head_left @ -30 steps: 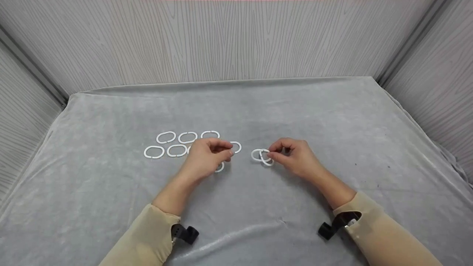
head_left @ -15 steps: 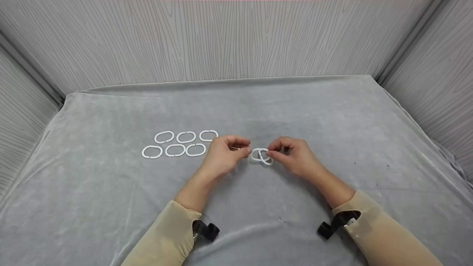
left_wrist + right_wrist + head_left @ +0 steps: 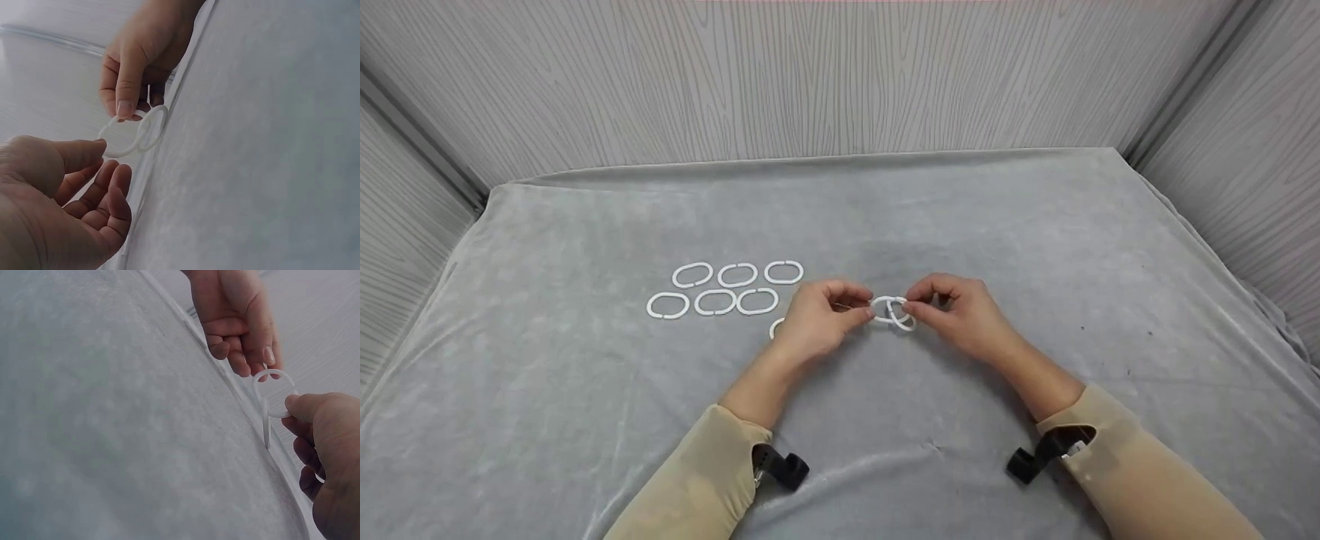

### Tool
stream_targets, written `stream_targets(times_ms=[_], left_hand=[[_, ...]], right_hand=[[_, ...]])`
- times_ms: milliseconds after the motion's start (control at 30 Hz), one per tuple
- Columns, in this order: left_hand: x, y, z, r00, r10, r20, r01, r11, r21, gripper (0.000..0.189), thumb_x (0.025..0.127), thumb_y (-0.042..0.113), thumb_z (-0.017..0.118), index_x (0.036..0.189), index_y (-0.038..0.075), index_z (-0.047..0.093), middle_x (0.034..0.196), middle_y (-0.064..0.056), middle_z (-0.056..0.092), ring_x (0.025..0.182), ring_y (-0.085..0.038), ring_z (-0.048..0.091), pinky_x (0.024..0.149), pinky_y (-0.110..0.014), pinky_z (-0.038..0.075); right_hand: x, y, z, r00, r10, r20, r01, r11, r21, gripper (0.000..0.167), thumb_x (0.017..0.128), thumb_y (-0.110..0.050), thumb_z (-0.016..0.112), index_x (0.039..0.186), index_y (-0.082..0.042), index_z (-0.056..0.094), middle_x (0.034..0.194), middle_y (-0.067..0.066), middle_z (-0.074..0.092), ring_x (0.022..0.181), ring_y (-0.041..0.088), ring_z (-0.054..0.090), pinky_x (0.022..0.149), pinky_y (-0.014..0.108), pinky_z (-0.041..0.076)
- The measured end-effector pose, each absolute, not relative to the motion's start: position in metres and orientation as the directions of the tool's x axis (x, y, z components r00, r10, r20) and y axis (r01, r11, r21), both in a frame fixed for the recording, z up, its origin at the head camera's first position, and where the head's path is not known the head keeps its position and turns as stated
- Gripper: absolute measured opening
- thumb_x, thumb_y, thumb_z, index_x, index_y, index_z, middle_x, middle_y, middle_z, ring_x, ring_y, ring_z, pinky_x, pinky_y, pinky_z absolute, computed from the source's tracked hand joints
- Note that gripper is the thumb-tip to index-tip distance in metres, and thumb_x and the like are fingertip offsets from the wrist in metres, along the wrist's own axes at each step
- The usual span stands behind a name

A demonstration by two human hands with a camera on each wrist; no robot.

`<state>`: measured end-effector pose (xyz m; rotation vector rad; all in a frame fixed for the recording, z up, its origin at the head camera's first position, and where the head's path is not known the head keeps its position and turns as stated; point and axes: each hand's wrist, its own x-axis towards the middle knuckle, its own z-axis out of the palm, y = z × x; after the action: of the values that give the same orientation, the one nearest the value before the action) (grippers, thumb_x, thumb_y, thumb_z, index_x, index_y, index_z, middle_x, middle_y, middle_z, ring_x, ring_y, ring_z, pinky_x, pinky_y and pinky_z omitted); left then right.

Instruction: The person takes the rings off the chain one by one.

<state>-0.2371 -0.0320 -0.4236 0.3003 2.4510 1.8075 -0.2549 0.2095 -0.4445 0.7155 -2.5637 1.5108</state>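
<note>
Two white oval links hang joined between my hands in the head view. My left hand pinches the left end of one link between thumb and fingers. My right hand pinches the right part of the same link. The second link passes through it and tilts downward. Seen from the right wrist, the held link spans from one thumb to the other, and the second link dangles below it. The left wrist view shows the loop of the second link close to the right fingers.
More white oval links lie on the grey cloth left of my hands, in two rough rows, such as one link. Another link is partly hidden by my left hand. A grey wood-grain wall closes off the back.
My left hand has moved right, from over the loose links to the joined pair, and now pinches its left end. My right hand keeps its hold in nearly the same place.
</note>
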Motion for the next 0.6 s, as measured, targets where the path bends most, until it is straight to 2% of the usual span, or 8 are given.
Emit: stream_targets(times_ms=[267,600], left_hand=[[-0.237,-0.0312,-0.4281,-0.975,0.214,0.053,0.117,0.296,0.948,0.014,0.091,0.002,0.078,0.105,-0.001,0.08,0.093,-0.005,0.077,0.084,-0.016,0.067,0.077,-0.026,0.052],[-0.2382,-0.0321,-0.4308,-0.976,0.213,0.034,0.102,0.315,0.944,0.011,0.091,0.004,0.079,0.101,0.0,0.081,0.087,-0.002,0.076,0.078,-0.012,0.064,0.073,-0.025,0.05]], right_hand=[[-0.2548,0.2097,-0.4454,-0.887,-0.362,0.287,-0.426,0.397,-0.813,0.006,0.098,-0.013,0.079,0.099,-0.007,0.08,0.091,0.0,0.074,0.075,0.02,0.056,0.065,0.025,0.045],[-0.2557,0.21,-0.4467,-0.881,-0.381,0.281,-0.426,0.379,-0.821,0.005,0.096,-0.013,0.081,0.098,-0.008,0.08,0.089,0.0,0.073,0.075,0.018,0.058,0.066,0.024,0.046]])
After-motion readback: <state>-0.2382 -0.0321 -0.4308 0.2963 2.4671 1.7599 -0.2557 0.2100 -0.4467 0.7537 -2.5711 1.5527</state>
